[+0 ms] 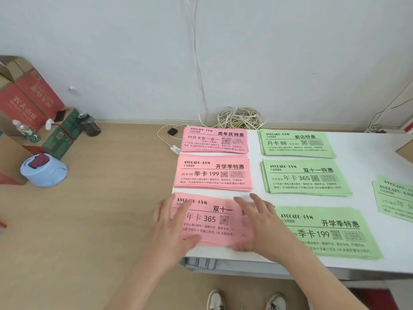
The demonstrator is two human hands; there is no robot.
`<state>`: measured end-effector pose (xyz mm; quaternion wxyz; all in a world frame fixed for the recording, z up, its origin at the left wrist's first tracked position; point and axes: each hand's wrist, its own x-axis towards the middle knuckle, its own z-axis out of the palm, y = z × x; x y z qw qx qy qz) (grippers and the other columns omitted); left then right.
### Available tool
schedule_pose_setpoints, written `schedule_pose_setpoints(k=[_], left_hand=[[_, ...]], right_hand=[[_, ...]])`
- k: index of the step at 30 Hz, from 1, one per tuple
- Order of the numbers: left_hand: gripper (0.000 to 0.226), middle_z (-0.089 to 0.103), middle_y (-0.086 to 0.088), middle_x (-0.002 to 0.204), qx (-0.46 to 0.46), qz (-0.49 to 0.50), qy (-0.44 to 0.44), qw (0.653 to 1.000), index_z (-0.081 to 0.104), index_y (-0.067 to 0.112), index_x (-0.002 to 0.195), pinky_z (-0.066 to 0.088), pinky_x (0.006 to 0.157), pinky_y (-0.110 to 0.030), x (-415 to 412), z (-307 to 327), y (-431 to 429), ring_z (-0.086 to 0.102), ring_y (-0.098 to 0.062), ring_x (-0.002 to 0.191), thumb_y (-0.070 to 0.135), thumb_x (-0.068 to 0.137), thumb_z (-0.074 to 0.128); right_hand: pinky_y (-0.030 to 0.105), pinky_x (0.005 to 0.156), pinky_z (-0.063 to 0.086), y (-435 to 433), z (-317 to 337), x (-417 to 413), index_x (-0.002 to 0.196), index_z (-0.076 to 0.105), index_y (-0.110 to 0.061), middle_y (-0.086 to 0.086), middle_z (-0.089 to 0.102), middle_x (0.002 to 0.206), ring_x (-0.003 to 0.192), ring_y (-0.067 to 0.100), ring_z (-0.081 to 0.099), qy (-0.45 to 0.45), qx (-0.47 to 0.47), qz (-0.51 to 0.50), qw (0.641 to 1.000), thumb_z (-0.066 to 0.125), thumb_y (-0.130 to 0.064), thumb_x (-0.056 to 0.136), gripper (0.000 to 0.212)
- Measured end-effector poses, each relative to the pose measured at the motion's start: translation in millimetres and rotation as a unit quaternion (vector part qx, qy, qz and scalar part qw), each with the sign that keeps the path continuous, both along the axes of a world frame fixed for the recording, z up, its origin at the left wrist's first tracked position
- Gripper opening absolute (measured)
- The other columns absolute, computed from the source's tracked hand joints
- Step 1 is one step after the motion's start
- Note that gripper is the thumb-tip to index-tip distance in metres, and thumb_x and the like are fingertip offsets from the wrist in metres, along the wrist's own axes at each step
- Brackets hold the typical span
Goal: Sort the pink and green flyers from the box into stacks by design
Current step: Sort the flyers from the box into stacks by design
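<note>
Tabletop (366, 151); green stack (394, 199) half off-frame

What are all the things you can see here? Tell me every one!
pink stacks: 3, pink, left column on table
green stacks: 4, green, right of pink
table: 1, white, under stacks
cable coil: 1, whitish, by wall
boxes: several, red and green, floor left
tub: 1, blue, floor left
bottles: 2, clear and dark, by boxes
shoes: 2, white, bottom edge
left grip: 1, bare hand, flat on nearest pink stack
right grip: 1, bare hand, flat on same stack
</note>
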<state>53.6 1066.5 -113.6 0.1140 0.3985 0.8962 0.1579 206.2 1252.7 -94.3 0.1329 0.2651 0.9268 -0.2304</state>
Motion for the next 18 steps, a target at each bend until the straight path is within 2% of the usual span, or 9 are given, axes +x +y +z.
schedule_pose_setpoints(k=[2, 3, 5, 8, 11, 15, 16, 18], left_hand=[[0.089, -0.007, 0.002, 0.157, -0.062, -0.059, -0.031, 0.996, 0.019, 0.039, 0.147, 0.018, 0.116, -0.04, 1.5, -2.8, 1.6, -0.002, -0.025, 0.143, 0.058, 0.075, 0.066], [0.087, -0.012, 0.004, 0.157, -0.079, -0.073, -0.035, 0.994, 0.018, 0.04, 0.147, 0.015, 0.117, -0.038, 1.6, -2.8, 2.0, -0.006, -0.022, 0.144, 0.059, 0.076, 0.065], [0.079, -0.002, 0.004, 0.158, -0.08, -0.08, -0.034, 0.993, 0.029, 0.038, 0.143, 0.016, 0.117, -0.034, 0.7, -1.9, 2.7, -0.001, -0.019, 0.144, 0.059, 0.076, 0.065], [0.063, 0.016, 0.005, 0.154, -0.085, -0.096, 0.006, 0.992, 0.044, 0.033, 0.127, 0.022, 0.112, -0.03, -1.1, 2.2, 3.4, 0.011, -0.015, 0.141, 0.061, 0.075, 0.064], [0.056, 0.021, 0.007, 0.15, -0.096, -0.1, 0.026, 0.99, 0.046, 0.032, 0.117, 0.027, 0.109, -0.034, -1.4, 2.9, 5.1, 0.016, -0.014, 0.138, 0.062, 0.073, 0.063], [0.06, 0.018, 0.006, 0.151, -0.086, -0.119, 0.043, 0.988, 0.042, 0.035, 0.121, 0.027, 0.109, -0.04, 2.2, 2.8, 8.5, 0.015, -0.017, 0.139, 0.067, 0.072, 0.056], [0.057, 0.02, 0.005, 0.151, -0.074, -0.125, 0.042, 0.989, 0.042, 0.036, 0.123, 0.029, 0.109, -0.04, 3.6, 1.8, 9.6, 0.02, -0.018, 0.139, 0.067, 0.076, 0.051], [0.049, 0.035, 0.002, 0.144, -0.049, -0.139, 0.076, 0.986, 0.046, 0.038, 0.118, 0.039, 0.101, -0.042, 4.9, -1.6, 12.7, 0.038, -0.022, 0.13, 0.066, 0.08, 0.038]], right_hand=[[0.04, 0.117, 0.02, -0.8, -2.5, -0.6, 0.149, 0.007, -0.041, -0.001, 0.001, 0.159, 0.142, 0.026, 0.006, -0.015, 0.016, 0.038, 0.999, 0.075, -0.057, 0.069, 0.106], [0.039, 0.117, 0.021, -1.3, -3.6, -1.4, 0.149, 0.01, -0.04, -0.002, 0.004, 0.158, 0.141, 0.025, 0.008, -0.013, 0.024, 0.049, 0.998, 0.075, -0.055, 0.07, 0.103], [0.039, 0.115, 0.024, -1.0, -5.3, -2.8, 0.148, 0.016, -0.039, -0.003, 0.01, 0.156, 0.139, 0.024, 0.012, -0.007, 0.034, 0.062, 0.997, 0.073, -0.052, 0.072, 0.096], [0.04, 0.112, 0.03, 0.7, -5.5, -4.8, 0.146, 0.022, -0.039, -0.004, 0.014, 0.154, 0.136, 0.025, 0.016, -0.011, 0.046, 0.077, 0.996, 0.071, -0.053, 0.073, 0.089], [0.039, 0.109, 0.034, 1.4, -3.5, -6.1, 0.145, 0.026, -0.039, -0.006, 0.016, 0.153, 0.136, 0.024, 0.019, -0.011, 0.055, 0.082, 0.995, 0.071, -0.054, 0.073, 0.087], [0.043, 0.109, 0.033, -1.3, -3.4, -3.9, 0.145, 0.025, -0.04, -0.005, 0.015, 0.154, 0.138, 0.024, 0.016, -0.015, 0.08, 0.087, 0.993, 0.068, -0.056, 0.075, 0.083], [0.045, 0.111, 0.03, -2.4, -4.1, -2.4, 0.145, 0.023, -0.04, -0.004, 0.013, 0.154, 0.14, 0.025, 0.012, -0.017, 0.092, 0.092, 0.991, 0.066, -0.057, 0.077, 0.082], [0.048, 0.113, 0.024, -4.5, -6.1, 2.2, 0.146, 0.019, -0.04, -0.003, 0.008, 0.155, 0.142, 0.025, 0.005, -0.013, 0.102, 0.091, 0.991, 0.061, -0.056, 0.081, 0.079]])
